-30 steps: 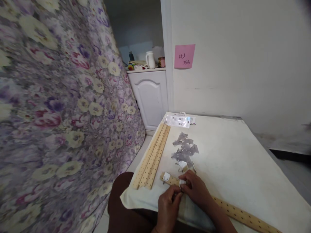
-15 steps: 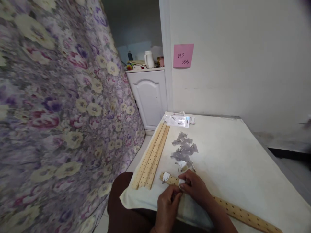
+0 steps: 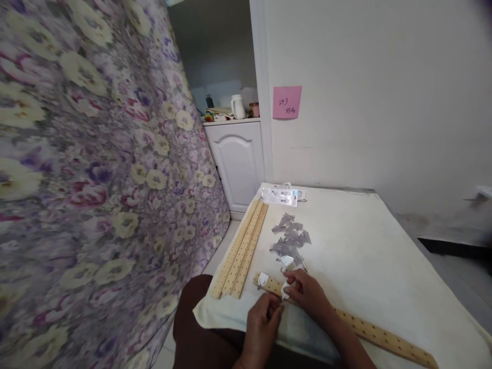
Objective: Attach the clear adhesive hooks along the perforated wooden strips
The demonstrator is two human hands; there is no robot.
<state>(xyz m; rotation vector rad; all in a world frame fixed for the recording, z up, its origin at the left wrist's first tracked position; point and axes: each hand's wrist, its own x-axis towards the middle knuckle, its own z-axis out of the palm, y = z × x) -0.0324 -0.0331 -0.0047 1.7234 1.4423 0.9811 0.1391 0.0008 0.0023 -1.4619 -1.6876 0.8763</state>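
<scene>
Head | 2 hands point(image 3: 312, 297) | 1 strip point(image 3: 384, 335), 2 white pieces point(image 3: 263, 279) atop | 3 side strips point(image 3: 240, 253)

- Wooden strip point(image 3: 378, 335): pale, flat and long, drilled with rows of small dark holes; it lies slantwise along the near side of the counter point(image 3: 365, 246), its middle partly hidden.
- White end piece point(image 3: 263, 280): small, resting at the strip's left end, with a dark metal part at its near edge.
- Second white piece point(image 3: 285, 290): similar, held over the strip, partly covered.
</scene>
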